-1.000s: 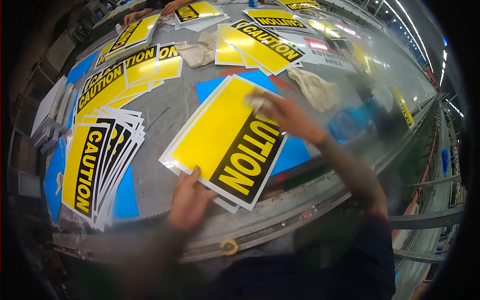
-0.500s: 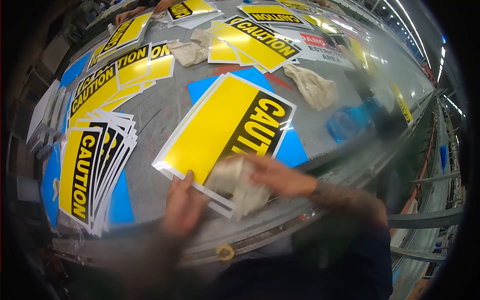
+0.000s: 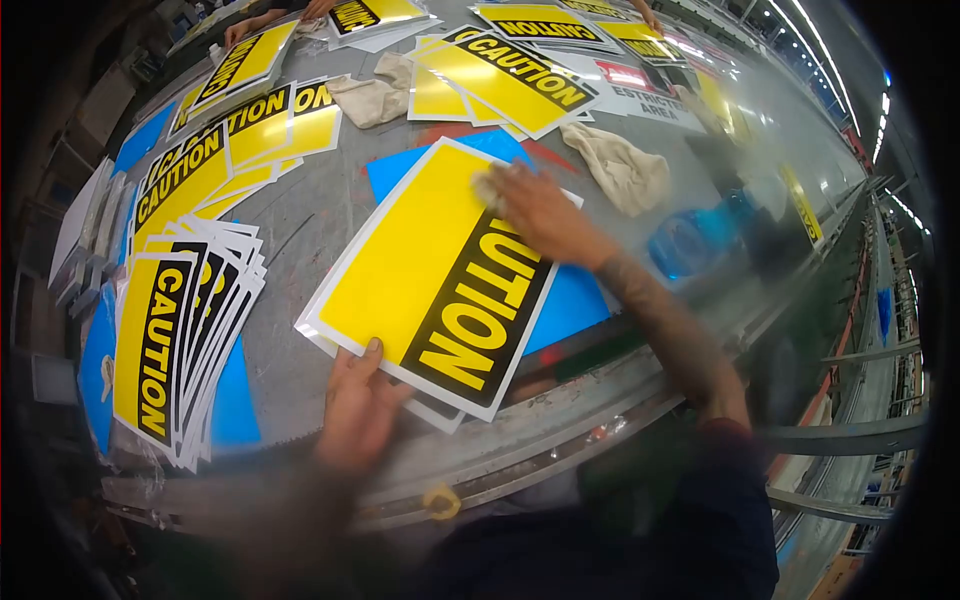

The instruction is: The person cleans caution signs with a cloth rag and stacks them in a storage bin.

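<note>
A yellow and black caution sign (image 3: 400, 265) lies tilted in front of me, with another sign's white edge showing beneath it and a blue sheet (image 3: 570, 315) under both. My left hand (image 3: 362, 405) grips the sign's near edge, thumb on top. Against the upper right part of the sign, my right hand (image 3: 545, 215) presses a pale cloth (image 3: 487, 190), mostly hidden under the fingers, and covers the first letters of the word.
To the left is a fanned stack of caution signs (image 3: 150, 350). More signs (image 3: 520, 75) and cloths (image 3: 625, 170) lie farther back. A blue bottle (image 3: 685, 245) rests at the right. Another person's hand (image 3: 238, 33) shows at the far edge. A metal rail (image 3: 590, 430) runs along the near side.
My right hand has moved with the cloth from the sign's near end up to its far right part, uncovering the last letters. My left hand keeps its hold on the near edge.
</note>
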`<state>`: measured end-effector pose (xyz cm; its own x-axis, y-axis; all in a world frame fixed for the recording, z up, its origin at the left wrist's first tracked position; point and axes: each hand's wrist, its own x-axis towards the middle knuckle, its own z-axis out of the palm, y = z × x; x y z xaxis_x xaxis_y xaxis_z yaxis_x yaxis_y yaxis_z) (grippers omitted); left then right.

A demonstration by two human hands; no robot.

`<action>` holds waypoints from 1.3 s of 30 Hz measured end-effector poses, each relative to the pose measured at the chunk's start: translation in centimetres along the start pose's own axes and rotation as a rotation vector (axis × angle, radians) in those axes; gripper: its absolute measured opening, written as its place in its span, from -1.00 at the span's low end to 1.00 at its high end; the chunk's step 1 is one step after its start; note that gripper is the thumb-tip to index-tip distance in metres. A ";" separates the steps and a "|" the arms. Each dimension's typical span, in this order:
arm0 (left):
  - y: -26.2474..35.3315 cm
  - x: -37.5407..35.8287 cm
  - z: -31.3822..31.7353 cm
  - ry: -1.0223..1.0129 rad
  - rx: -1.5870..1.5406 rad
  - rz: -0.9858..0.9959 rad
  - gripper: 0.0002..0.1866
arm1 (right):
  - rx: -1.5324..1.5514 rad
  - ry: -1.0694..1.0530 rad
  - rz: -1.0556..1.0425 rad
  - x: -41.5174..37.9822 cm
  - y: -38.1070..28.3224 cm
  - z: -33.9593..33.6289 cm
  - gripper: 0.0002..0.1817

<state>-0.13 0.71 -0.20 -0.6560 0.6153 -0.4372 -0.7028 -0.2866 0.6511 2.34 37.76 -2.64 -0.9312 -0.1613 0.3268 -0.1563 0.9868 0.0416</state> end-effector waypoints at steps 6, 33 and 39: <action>0.2 0.0 -0.1 0.026 -0.036 -0.012 -0.51 | 0.572 -0.207 -0.049 -1.6 -14.4 -3.1 -0.36; 6.9 -4.1 -3.6 0.137 0.211 0.408 -0.56 | 0.299 0.185 0.216 -1.7 0.6 -2.9 -0.55; 21.3 -10.1 -17.7 0.649 0.413 0.970 -0.60 | 0.348 0.281 0.264 -2.5 0.9 -3.7 -0.55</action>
<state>-13.31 -24.55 7.10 -0.9546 -0.2333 0.1850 0.2119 -0.0956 0.9726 5.73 39.08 0.07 -0.8369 0.1492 0.5267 -0.0728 0.9232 -0.3773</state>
